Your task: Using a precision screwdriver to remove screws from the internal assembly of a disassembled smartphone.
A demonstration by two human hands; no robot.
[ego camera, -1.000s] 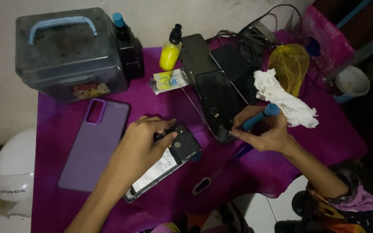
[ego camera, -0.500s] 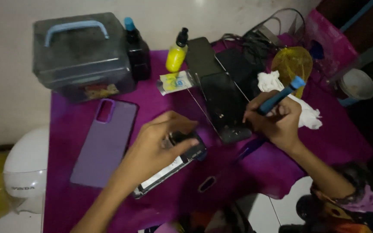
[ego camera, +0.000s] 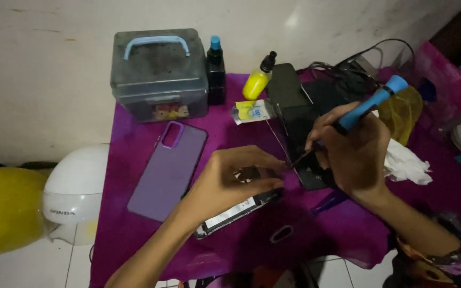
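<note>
The right hand (ego camera: 356, 154) is bringing the blue screwdriver (ego camera: 366, 109) left, its tip now nearing the opened phone (ego camera: 241, 205).

We are at a makeshift phone-repair corner in a home: a small worktop draped in magenta cloth (ego camera: 134, 234) stands against a bare pale wall over a white tiled floor. On it we see a grey plastic toolbox with a light-blue handle (ego camera: 158, 74), a yellow squeeze bottle with a black nozzle (ego camera: 256, 84), a dark bottle with a blue cap (ego camera: 215, 72), a translucent purple phone case (ego camera: 169, 170) and tangled black cables (ego camera: 348, 74). A white helmet (ego camera: 76, 186) sits beside it
</note>
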